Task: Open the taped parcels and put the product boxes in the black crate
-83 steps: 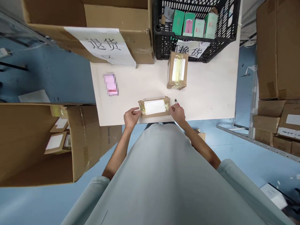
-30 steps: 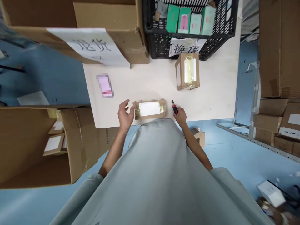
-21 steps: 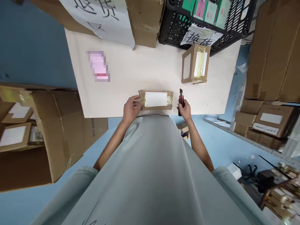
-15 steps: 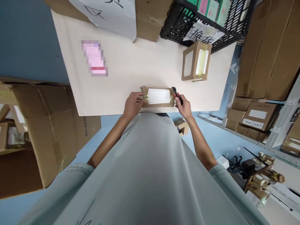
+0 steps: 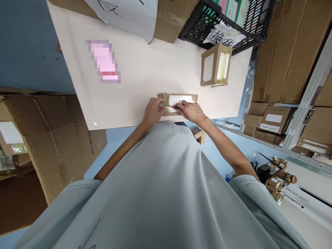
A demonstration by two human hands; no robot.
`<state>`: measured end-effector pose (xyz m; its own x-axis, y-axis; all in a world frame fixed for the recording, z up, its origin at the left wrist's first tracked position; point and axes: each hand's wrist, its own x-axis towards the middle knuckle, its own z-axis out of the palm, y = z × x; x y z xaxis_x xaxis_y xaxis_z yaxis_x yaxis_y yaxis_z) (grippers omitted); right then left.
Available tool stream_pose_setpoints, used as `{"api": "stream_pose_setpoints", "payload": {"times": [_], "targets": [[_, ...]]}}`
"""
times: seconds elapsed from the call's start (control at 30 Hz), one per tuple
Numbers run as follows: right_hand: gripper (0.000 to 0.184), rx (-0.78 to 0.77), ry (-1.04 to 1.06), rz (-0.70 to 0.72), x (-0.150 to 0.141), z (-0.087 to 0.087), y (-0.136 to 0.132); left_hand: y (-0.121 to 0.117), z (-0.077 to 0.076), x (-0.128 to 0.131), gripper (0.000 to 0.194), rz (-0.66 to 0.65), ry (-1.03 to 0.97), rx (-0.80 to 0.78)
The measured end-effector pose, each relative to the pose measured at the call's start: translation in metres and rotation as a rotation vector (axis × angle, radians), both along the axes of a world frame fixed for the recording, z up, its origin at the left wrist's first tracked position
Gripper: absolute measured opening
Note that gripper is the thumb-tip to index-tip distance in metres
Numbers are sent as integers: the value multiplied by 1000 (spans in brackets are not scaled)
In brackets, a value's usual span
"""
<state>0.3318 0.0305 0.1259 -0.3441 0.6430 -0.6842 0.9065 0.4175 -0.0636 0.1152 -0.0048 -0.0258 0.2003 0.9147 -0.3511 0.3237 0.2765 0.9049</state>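
The right hand [image 5: 192, 111] hides most of the knife [image 5: 175, 107] handle and part of the label [image 5: 178, 100] on the small box [image 5: 171, 113]. The fingers of the left hand [image 5: 154, 111] cover some of that box's left end; whether they touch the blade is too small to tell. Coarse blocks blur the pink thing [image 5: 105, 62] beyond naming. The top edge cuts off the paper sign [image 5: 129, 17], the black crate [image 5: 197, 29] and its green boxes [image 5: 231, 8]; the left edge cuts the open carton [image 5: 44, 128].
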Motion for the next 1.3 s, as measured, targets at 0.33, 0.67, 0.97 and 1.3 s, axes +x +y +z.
{"api": "stream_pose_setpoints", "payload": {"times": [0.33, 0.67, 0.97, 1.3], "targets": [[47, 0, -75, 98, -4, 3, 9, 1, -4, 5, 39, 37, -24, -10], [51, -48, -149, 231, -20, 5, 22, 1, -6, 6, 35, 36, 24, 14], [51, -90, -153, 221, -14, 16, 28, -1, 5, 9, 36, 78, 86, -35], [52, -151, -251, 168, 63, 30, 30, 0, 16, 15, 39, 184, 177, -81]]}}
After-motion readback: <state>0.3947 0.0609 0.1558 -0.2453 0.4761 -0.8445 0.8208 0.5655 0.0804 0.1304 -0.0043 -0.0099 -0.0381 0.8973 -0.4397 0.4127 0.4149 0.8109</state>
